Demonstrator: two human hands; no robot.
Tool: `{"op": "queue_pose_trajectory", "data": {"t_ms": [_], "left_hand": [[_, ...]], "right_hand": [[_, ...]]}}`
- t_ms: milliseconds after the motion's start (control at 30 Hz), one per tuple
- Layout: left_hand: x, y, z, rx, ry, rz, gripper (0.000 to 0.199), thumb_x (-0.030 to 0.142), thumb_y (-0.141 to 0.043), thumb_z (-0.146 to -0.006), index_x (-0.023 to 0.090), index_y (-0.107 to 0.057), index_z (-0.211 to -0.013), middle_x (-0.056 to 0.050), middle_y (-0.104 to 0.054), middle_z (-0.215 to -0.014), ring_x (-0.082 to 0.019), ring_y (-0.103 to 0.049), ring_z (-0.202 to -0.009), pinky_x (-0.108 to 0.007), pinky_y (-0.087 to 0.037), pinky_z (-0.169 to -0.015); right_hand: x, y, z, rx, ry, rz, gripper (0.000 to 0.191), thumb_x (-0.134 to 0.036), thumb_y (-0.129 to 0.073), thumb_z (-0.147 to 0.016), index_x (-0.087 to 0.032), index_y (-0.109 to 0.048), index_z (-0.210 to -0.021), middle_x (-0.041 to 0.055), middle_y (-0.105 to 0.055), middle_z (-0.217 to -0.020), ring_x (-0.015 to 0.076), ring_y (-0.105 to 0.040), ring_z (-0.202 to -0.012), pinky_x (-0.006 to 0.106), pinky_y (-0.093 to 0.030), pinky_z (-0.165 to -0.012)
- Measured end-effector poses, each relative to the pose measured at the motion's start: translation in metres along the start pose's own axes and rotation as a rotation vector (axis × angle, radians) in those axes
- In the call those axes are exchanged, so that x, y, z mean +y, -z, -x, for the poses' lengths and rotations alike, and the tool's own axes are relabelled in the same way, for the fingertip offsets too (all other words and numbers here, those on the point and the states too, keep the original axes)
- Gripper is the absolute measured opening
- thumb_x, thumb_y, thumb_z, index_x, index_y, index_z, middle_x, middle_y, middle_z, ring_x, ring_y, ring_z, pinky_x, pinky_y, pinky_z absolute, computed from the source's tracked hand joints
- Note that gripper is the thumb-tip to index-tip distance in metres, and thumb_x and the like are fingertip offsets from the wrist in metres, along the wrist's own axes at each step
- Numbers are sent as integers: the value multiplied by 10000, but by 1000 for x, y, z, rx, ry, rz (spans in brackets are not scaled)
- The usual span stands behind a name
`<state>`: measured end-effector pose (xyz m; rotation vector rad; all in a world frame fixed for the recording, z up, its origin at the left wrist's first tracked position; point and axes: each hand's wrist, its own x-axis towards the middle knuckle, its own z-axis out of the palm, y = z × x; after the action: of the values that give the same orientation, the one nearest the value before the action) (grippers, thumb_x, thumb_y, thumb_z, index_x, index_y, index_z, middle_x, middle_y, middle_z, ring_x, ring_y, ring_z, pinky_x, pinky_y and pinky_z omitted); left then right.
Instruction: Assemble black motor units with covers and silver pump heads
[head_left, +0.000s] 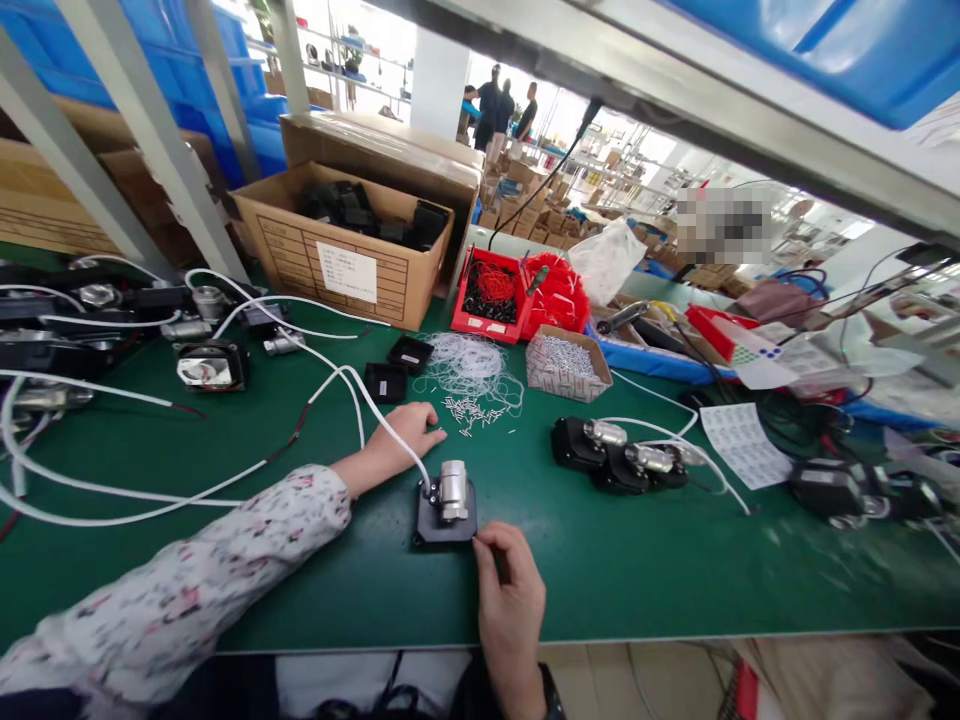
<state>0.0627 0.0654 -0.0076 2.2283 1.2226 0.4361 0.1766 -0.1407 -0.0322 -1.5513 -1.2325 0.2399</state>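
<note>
A motorized valve, a black square housing with a metal valve body on top and a white cable, stands on the green table in front of me. My right hand is at its near right corner, thumb and forefinger pinched together; whatever is between the tips is too small to make out. Beyond the valve, my left hand rests on the table with thumb and forefinger apart, beside a loose pile of small screws. A tangle of clear thin rings and two black covers lie just past it.
An open carton of screws and a red bin stand behind. More valves lie at the right, others with white cables at the left. A cardboard box holds black parts. A label sheet lies right.
</note>
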Motion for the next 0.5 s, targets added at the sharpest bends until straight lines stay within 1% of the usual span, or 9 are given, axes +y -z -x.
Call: {"op": "queue_pose_trajectory", "data": {"t_ms": [100, 167, 233, 300, 333, 433, 467, 500], "left_hand": [[5, -13, -17, -19, -28, -9, 135, 217, -635, -795, 134, -569, -711, -12, -585, -788, -173, -559, -812, -360, -444, -794], [4, -16, -18, -26, -46, 31, 141, 169, -620, -789, 139, -544, -674, -2, -566, -770, -172, -548, -819, -361, -434, -805], [0, -13, -12, -14, -42, 98, 126, 124, -585, -768, 152, -521, -663, 7, -544, -728, -170, -543, -782, -335, -431, -776], [-5, -4, 3, 17, -1, 181, 78, 139, -533, -766, 164, -511, -695, 9, -531, -691, -168, -544, -719, -302, -436, -704], [-6, 2, 14, 33, 27, 225, 39, 169, -504, -779, 164, -519, -742, 7, -536, -690, -164, -546, -688, -287, -440, -664], [-1, 20, 59, 57, 93, 332, 208, 289, -414, -838, 154, -546, -925, -8, -583, -739, -154, -567, -647, -257, -459, -591], [3, 23, 75, 64, 103, 366, 247, 321, -399, -853, 158, -557, -950, -13, -600, -758, -153, -577, -654, -251, -468, -591], [7, 25, 90, 76, 104, 398, 257, 344, -405, -859, 167, -576, -930, -18, -615, -774, -154, -588, -672, -248, -478, -604]], "right_hand": [[-1, 0, 0, -19, 147, 100, 126, -103, -484, -886, -191, -573, -877, 37, -606, -861, 134, -578, -822, 238, -481, -756], [0, 2, 2, -38, 222, 142, 173, -63, -470, -881, -187, -580, -928, 50, -606, -889, 138, -576, -845, 249, -490, -767], [1, 6, 5, -71, 260, 163, 248, -30, -448, -879, -182, -582, -1021, 74, -605, -956, 150, -575, -901, 273, -498, -793], [3, 10, 11, -126, 273, 189, 341, -13, -420, -880, -181, -558, -1143, 104, -594, -1059, 169, -562, -995, 303, -499, -840], [4, 12, 14, -153, 272, 204, 382, -13, -410, -882, -182, -533, -1202, 114, -585, -1106, 178, -553, -1034, 316, -496, -860], [6, 16, 22, -204, 235, 229, 446, -34, -405, -890, -208, -468, -1296, 111, -577, -1159, 186, -548, -1069, 333, -494, -886], [6, 16, 23, -210, 209, 219, 450, -44, -412, -890, -224, -465, -1298, 101, -581, -1158, 187, -552, -1067, 337, -494, -889], [5, 16, 23, -214, 185, 203, 446, -53, -420, -888, -240, -471, -1291, 92, -586, -1155, 188, -554, -1068, 343, -494, -894]]}}
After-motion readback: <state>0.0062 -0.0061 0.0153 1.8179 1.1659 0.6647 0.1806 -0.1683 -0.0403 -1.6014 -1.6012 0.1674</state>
